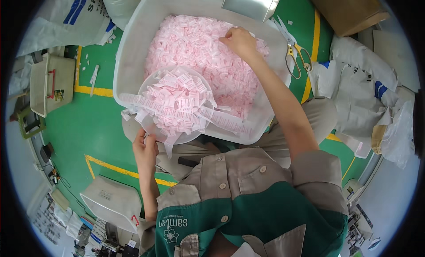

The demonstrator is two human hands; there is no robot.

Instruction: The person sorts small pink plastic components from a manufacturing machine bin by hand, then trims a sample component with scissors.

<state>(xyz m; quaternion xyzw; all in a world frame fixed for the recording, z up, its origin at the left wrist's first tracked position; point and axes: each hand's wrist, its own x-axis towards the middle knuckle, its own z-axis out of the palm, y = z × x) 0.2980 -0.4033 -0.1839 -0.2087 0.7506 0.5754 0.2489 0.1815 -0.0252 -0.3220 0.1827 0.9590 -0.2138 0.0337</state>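
Note:
A white bowl [144, 87] heaped with pink-and-white printed sachets [179, 95] sits at the near left corner of a large white tub [128, 57]. Several joined strips of sachets [226, 119] hang over its rim. My left hand [146, 148] is closed at the bowl's near left edge, gripping the rim. Inside the tub lies a deep bed of loose sachets [190, 42]. Over its far right part my right hand [241, 42] reaches with curled fingers, the tips close together at the sachets. Whatever is between them is too small to make out.
Scissors [290, 51] with yellow handles lie on the tub's right rim. A metal container [254, 2] stands at its far edge. White sacks [358, 80] lie at right, others [71, 20] at far left. Grey bins [53, 84] stand on the green floor [66, 133].

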